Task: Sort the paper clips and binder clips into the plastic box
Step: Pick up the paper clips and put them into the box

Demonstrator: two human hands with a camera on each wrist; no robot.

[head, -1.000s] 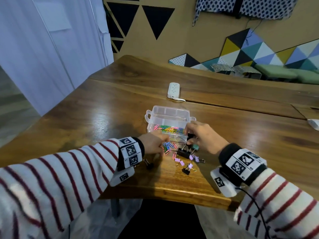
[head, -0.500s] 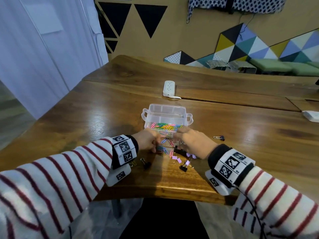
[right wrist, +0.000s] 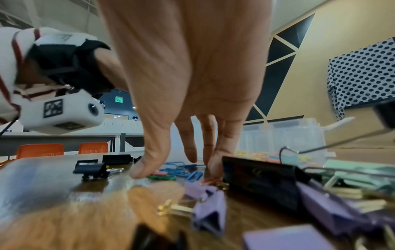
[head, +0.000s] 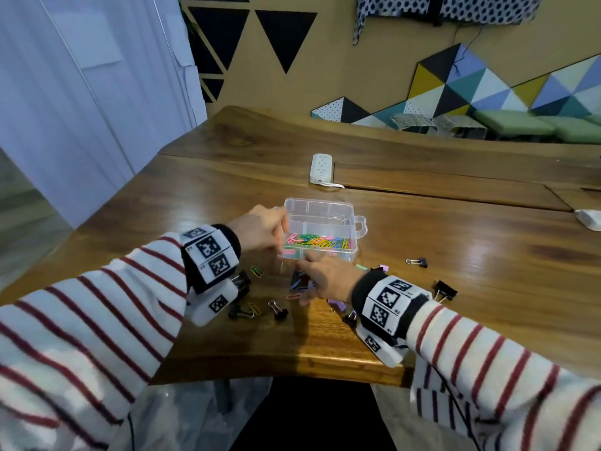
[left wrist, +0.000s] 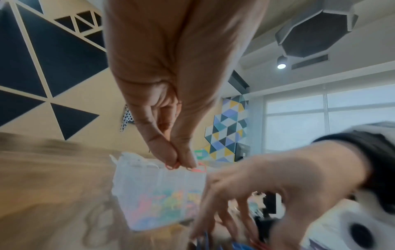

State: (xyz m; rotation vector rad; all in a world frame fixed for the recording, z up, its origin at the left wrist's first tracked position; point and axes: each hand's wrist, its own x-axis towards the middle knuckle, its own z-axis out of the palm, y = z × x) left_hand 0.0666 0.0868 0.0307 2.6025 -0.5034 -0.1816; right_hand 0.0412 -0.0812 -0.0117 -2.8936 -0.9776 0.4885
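Note:
A clear plastic box (head: 338, 211) stands mid-table, its near compartment full of coloured paper clips (head: 317, 244). My left hand (head: 261, 227) hovers at the box's left edge and pinches pink paper clips (left wrist: 197, 169) between thumb and fingertips above the box (left wrist: 158, 191). My right hand (head: 325, 275) reaches down with straight, spread fingers onto a heap of loose paper clips (right wrist: 177, 166) just in front of the box. Black binder clips (right wrist: 260, 175) and purple binder clips (right wrist: 208, 206) lie around that hand.
Black binder clips lie scattered: two at the right (head: 444, 290) (head: 418, 262), others near my left wrist (head: 278, 310). Loose green and yellow paper clips (head: 257, 271) lie beside them. A white power strip (head: 322, 168) sits behind the box. The table's front edge (head: 325, 362) is close.
My left hand has lifted from the loose heap to the box's left edge with pink paper clips in its pinch. The right hand has come down onto the loose clips. The head view shifted.

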